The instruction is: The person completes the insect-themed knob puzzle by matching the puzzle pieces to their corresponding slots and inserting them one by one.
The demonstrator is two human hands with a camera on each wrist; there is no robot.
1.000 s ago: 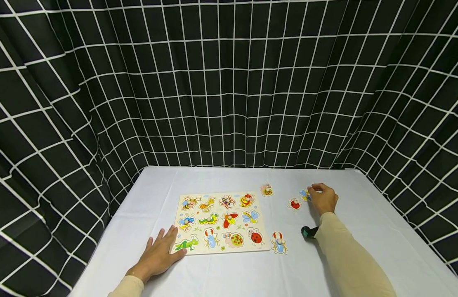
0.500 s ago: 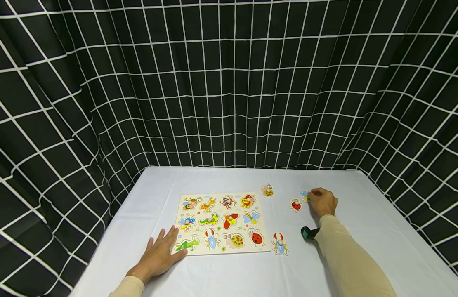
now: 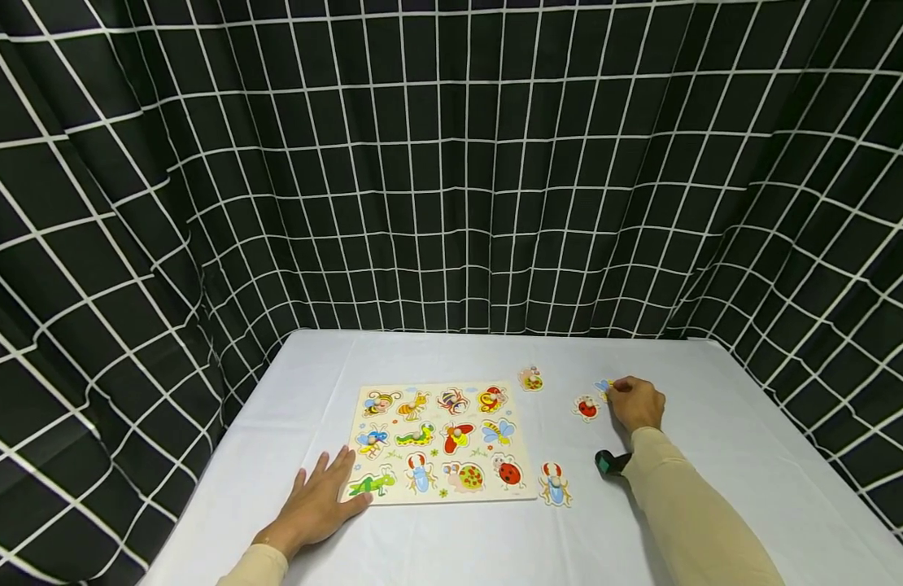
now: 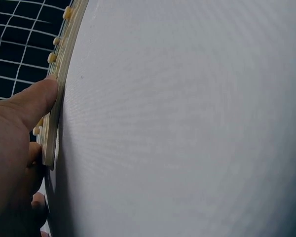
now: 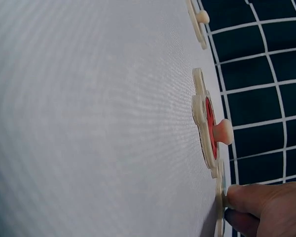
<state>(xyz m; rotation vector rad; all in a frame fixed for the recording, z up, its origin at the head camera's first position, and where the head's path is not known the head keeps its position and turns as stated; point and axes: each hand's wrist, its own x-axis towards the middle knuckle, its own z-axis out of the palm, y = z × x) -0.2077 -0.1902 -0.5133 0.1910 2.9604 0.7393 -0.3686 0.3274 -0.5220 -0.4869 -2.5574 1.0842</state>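
My left hand [image 3: 316, 498] lies spread at the near left corner of a wooden peg puzzle board [image 3: 393, 498], thumb on its front edge. In the left wrist view that thumb [image 4: 37, 98] presses against the board's side [image 4: 64, 69]. At the right, my right hand [image 3: 638, 404] pinches the knob of a blue-winged bee puzzle piece [image 3: 604, 387], partly hidden by the fingers. The right wrist view shows thumb and finger [image 5: 244, 197] at this piece's knob, with the piece [image 5: 219, 197] flat by the cloth. Just left of it lies a ladybug piece [image 3: 586, 408], its pink knob upright.
A snail piece [image 3: 530, 378] lies behind the board's right corner, and a blue stag beetle piece [image 3: 555, 487] lies beside its near right corner. Several insect pieces with knobs sit in the board. A white cloth covers the table [image 3: 437, 545]; a black gridded curtain [image 3: 451, 179] surrounds it.
My right hand has dipped slightly and drawn a little toward me at the bee piece, which stays by the ladybug. The left hand keeps its place; the head view shifts slightly.
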